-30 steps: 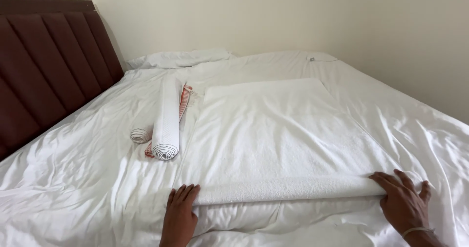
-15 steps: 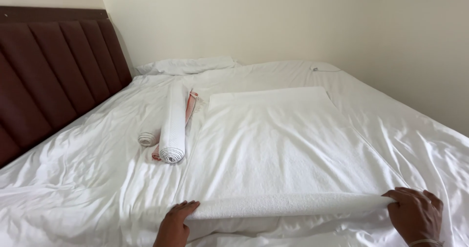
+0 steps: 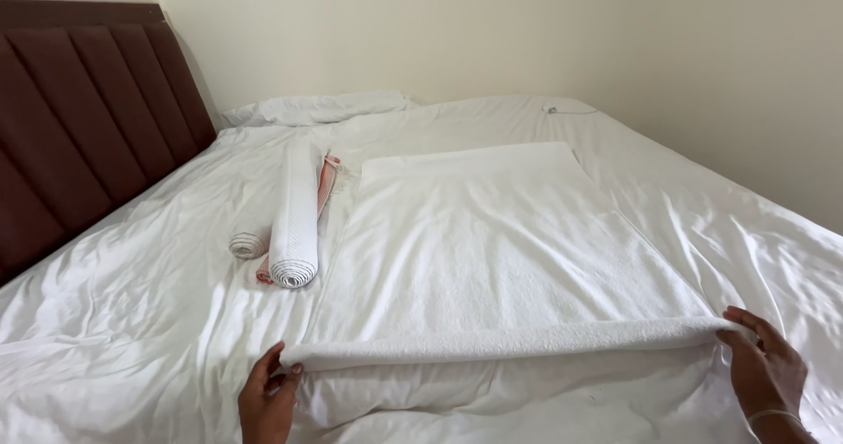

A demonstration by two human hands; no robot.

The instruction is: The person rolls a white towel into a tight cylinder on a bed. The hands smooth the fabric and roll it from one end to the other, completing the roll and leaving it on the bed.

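A white towel (image 3: 492, 242) lies spread flat on the bed, its near edge turned into a thin roll (image 3: 500, 346). My left hand (image 3: 266, 400) grips the left end of that roll. My right hand (image 3: 766, 369) holds the right end, fingers curled over the fabric. Both hands sit at the bottom of the head view, near the bed's front edge.
A rolled white towel (image 3: 295, 216) lies to the left with a smaller roll (image 3: 248, 244) and a red-striped cloth (image 3: 327, 180) beside it. A white sheet (image 3: 132, 303) covers the bed. A dark padded headboard (image 3: 79, 137) stands at left, a pillow (image 3: 320, 108) at the far end.
The rolled near edge has unwound and grown thinner, and more of the towel lies flat. Both hands have shifted toward me and sit lower in the view.
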